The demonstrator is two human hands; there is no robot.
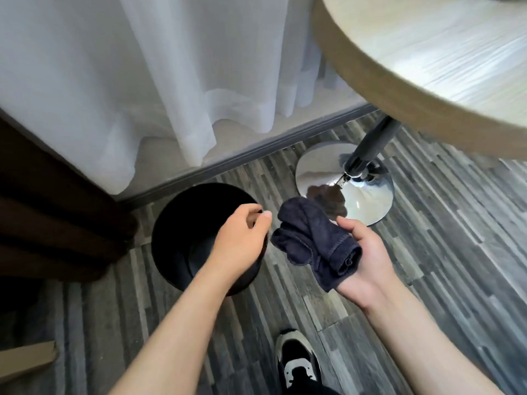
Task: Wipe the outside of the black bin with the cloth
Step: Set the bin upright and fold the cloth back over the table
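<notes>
A round black bin stands upright on the floor near the wall, and I look down into its open top. My left hand hovers over the bin's right rim with fingers curled loosely, holding nothing that I can see. Just right of the bin, my right hand is palm up and holds a crumpled dark navy cloth, which bunches toward the left hand.
A round wooden table on a black pole with a shiny chrome base stands at the right. White curtains hang behind the bin, dark brown drapes at left. My shoe is below on the striped floor.
</notes>
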